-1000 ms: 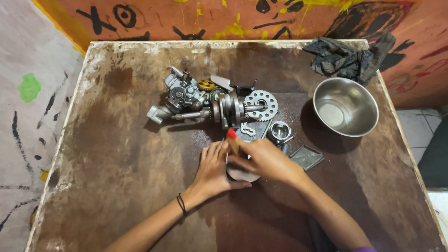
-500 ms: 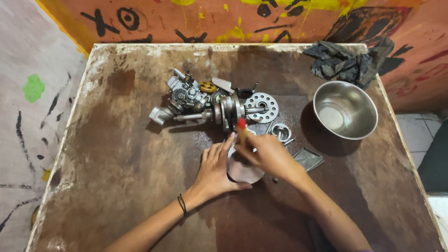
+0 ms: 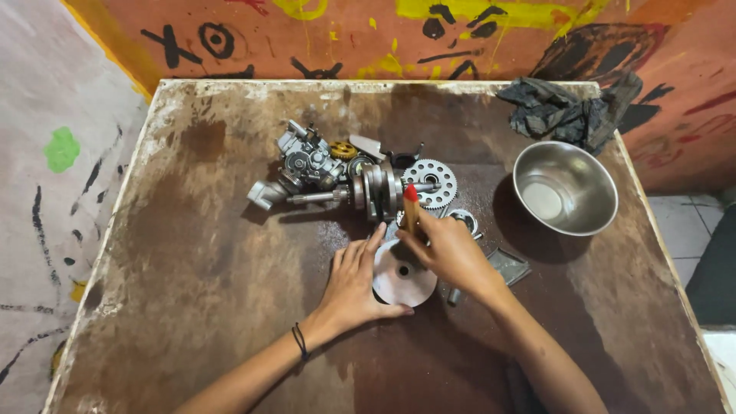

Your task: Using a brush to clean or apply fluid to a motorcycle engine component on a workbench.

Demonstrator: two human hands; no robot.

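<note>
My left hand (image 3: 354, 277) lies flat on the table (image 3: 192, 253), fingers spread and open, its thumb and fingertips pressed against the left edge of the round metal disc (image 3: 404, 282) to pin it. My right hand (image 3: 448, 257) is closed around a brush handle with a red tip (image 3: 411, 205), which stands nearly upright just above the disc; the working end is hidden behind my fingers, so I cannot tell exactly where it touches.

The disc sits flat on the table right between my two hands, its centre hole showing.

To do this well, I judge I should keep the left palm firm so the disc does not spin or skid on the worn tabletop, and work with short, controlled strokes from the hole outward, keeping the tool away from my own left fingertips.

Just beyond the disc lies the crankshaft (image 3: 376, 192), and beside that, on the disc's far right, a toothed sprocket (image 3: 431, 182). Farther left of the disc's far side is the carburettor (image 3: 303, 165). A small flat metal plate (image 3: 509, 266) lies to the right of the disc, close to my right wrist. Well to the right of the disc stands a steel bowl (image 3: 565, 188), and beyond it, at the corner, a dark rag (image 3: 563, 113).
</note>
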